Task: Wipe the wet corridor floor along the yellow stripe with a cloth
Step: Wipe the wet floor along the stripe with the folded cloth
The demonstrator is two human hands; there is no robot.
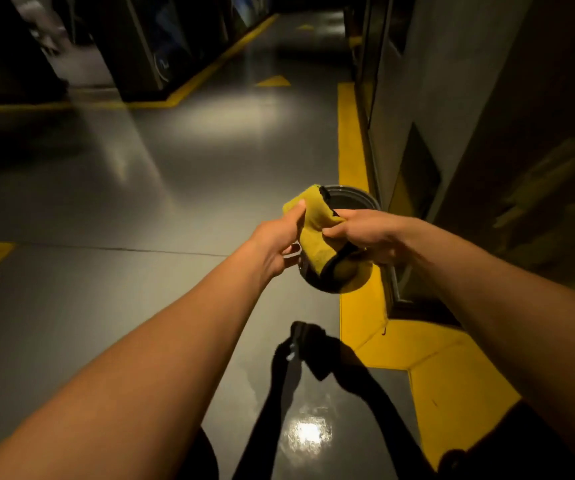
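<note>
A yellow cloth (317, 233) with a dark edge hangs in the air between both my hands, above a grey bucket (352, 199). My left hand (279, 240) pinches its upper left part with thumb and fingers. My right hand (365, 237) grips its right side, fingers curled round the fabric. The lower part of the cloth bunches below my right hand. The yellow stripe (352, 140) runs along the right wall's foot and widens near me (452, 375). The grey floor (140, 202) shines, with a wet glare patch (308, 433) close to me.
A grey wall with dark panels (452, 116) stands on the right. Dark cabinets (161, 46) line the far left, edged by another yellow line (210, 71). A yellow arrow mark (274, 81) lies far down the corridor. Shadows of my arms fall on the floor below.
</note>
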